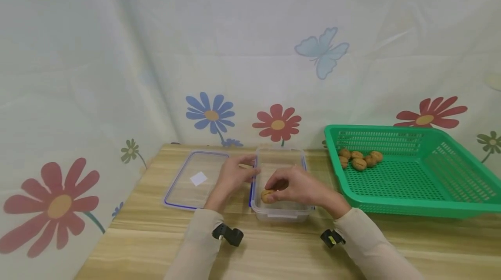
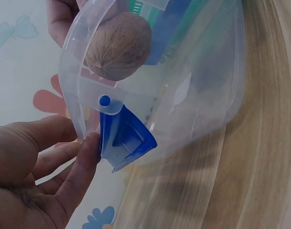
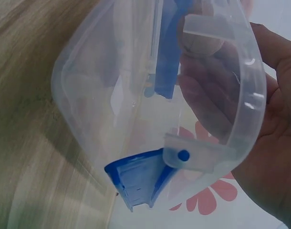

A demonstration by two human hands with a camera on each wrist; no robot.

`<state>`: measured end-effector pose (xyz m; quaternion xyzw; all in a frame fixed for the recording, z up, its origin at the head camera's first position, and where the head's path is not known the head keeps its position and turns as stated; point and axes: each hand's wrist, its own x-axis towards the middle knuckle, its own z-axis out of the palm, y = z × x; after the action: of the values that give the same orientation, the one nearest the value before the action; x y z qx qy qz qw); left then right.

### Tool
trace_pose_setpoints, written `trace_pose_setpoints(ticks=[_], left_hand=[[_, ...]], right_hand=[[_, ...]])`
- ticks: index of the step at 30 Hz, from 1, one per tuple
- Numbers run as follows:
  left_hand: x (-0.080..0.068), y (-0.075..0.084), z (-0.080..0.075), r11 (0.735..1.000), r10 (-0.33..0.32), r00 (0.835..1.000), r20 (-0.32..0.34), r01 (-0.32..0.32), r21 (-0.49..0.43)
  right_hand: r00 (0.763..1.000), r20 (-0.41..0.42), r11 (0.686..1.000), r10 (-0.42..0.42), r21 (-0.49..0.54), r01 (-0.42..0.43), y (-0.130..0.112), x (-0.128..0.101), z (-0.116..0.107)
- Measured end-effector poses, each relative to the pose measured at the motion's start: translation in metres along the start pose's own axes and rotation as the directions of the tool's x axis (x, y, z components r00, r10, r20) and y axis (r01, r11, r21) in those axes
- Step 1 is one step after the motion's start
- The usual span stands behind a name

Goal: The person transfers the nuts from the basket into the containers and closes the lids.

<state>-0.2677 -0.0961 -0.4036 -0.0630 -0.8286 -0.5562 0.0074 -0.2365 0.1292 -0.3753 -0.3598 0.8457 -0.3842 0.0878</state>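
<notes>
My right hand pinches a brown walnut between thumb and fingers, at the front left part of a clear plastic food container. In the left wrist view the walnut shows at the container's rim. In the right wrist view, the container wall partly veils the right hand. My left hand touches the container's left rim, thumb and fingers spread and mostly straight. One fingertip lies beside a blue-edged latch, which hangs folded outward.
A green plastic basket stands to the right, with several walnuts in its back left corner. A clear lid with a blue seal lies left of the container, with a small white square on it. A flower-print cloth hangs behind the wooden table.
</notes>
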Motion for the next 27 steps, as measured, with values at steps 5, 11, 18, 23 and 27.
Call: trace_pose_setpoints(ticks=[5,11,18,23,27], left_hand=[[0.0003,-0.0007,0.0002,1.0,-0.001,1.0,0.006,0.001,0.003],[0.0016,-0.0011,-0.0012,1.0,0.009,1.0,0.017,-0.009,-0.008],[0.003,-0.0005,-0.0049,1.0,0.011,1.0,0.01,-0.011,-0.029],[0.0023,-0.0018,-0.002,1.0,0.014,1.0,0.019,-0.013,-0.026],[0.0015,-0.0018,-0.0003,0.999,0.003,1.0,0.008,-0.003,-0.033]], right_hand=[[1.0,0.0,1.0,0.007,0.001,-0.007,0.001,-0.0005,-0.0002],[1.0,-0.001,1.0,0.02,-0.012,-0.02,0.0012,0.0003,-0.0017],[1.0,-0.011,1.0,0.007,-0.022,-0.008,0.0015,0.002,-0.0043],[1.0,0.0,1.0,0.008,-0.013,-0.008,0.0042,0.0006,-0.0035],[1.0,0.009,1.0,-0.008,-0.013,0.008,0.0058,0.0013,-0.0021]])
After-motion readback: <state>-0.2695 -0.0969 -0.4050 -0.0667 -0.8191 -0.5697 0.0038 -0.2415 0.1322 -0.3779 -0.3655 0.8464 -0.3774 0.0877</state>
